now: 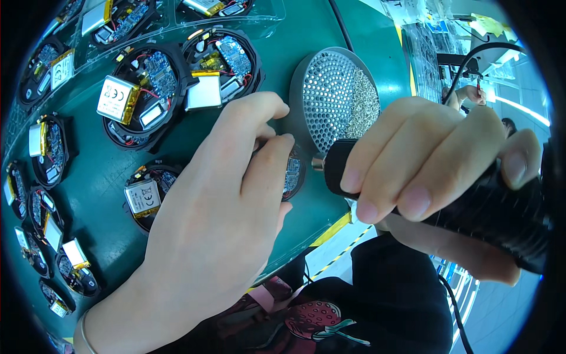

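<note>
My left hand (218,183) is curled over a round black device housing with a blue circuit board (291,174). Most of that housing is hidden beneath my fingers. In my right hand (424,159) is a black electric screwdriver (483,215), gripped with the fingers wrapped round its body. Its metal nose (318,162) points left, close to the housing's right edge; whether a bit touches a screw cannot be made out. Just beyond it stands a round grey screw tray (296,97), its perforated plate filled with small screws (364,106) heaped on the right side.
Several open round housings with boards and silver batteries (118,99) lie on the green mat (94,194) at left. Clear plastic trays (171,29) hold more at the back. A black cable (341,23) runs behind the screw tray. Another person's hand (471,94) shows at far right.
</note>
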Demonstrator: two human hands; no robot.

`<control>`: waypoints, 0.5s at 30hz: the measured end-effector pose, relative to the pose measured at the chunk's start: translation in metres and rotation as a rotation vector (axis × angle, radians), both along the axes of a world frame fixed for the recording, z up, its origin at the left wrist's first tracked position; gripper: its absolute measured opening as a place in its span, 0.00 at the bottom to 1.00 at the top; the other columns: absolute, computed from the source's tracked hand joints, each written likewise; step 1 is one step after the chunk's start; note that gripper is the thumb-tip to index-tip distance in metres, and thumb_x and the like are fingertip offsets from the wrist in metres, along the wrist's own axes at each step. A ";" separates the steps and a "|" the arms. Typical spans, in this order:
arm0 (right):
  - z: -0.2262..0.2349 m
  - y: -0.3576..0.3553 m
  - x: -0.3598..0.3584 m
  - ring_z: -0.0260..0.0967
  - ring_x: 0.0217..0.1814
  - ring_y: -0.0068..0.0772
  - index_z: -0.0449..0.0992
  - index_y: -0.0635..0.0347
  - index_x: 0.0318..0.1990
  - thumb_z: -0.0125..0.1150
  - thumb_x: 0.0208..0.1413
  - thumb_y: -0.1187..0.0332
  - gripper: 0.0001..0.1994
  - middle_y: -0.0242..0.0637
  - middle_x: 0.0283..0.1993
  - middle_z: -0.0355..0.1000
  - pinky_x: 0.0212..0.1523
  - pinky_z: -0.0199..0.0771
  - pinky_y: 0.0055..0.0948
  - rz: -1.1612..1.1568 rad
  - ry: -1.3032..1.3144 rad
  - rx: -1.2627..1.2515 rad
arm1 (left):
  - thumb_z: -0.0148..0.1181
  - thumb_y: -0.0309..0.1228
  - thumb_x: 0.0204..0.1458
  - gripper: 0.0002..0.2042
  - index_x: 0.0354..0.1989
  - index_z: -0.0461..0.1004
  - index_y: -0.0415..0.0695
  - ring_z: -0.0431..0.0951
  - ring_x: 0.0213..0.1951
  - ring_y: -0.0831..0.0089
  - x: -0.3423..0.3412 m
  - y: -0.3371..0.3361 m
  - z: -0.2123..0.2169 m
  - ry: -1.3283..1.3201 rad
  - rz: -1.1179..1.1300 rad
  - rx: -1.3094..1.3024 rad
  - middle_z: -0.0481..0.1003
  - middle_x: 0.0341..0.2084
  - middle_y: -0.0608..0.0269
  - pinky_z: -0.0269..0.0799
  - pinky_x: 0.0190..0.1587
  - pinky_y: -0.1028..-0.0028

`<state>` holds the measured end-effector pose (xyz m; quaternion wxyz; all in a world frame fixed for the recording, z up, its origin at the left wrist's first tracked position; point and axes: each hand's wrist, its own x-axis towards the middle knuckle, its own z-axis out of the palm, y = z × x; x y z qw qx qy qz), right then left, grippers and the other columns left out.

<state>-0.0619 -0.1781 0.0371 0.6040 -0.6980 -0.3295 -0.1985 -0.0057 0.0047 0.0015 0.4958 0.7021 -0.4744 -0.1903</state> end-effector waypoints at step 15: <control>0.022 -0.026 -0.019 0.66 0.22 0.29 0.64 0.60 0.51 0.55 0.46 0.30 0.40 0.34 0.34 0.67 0.24 0.70 0.33 -0.270 0.079 0.363 | 0.63 0.13 0.33 0.26 0.47 0.69 0.35 0.72 0.45 0.55 -0.016 -0.009 0.013 -0.173 -0.003 -0.030 0.65 0.48 0.49 0.69 0.47 0.64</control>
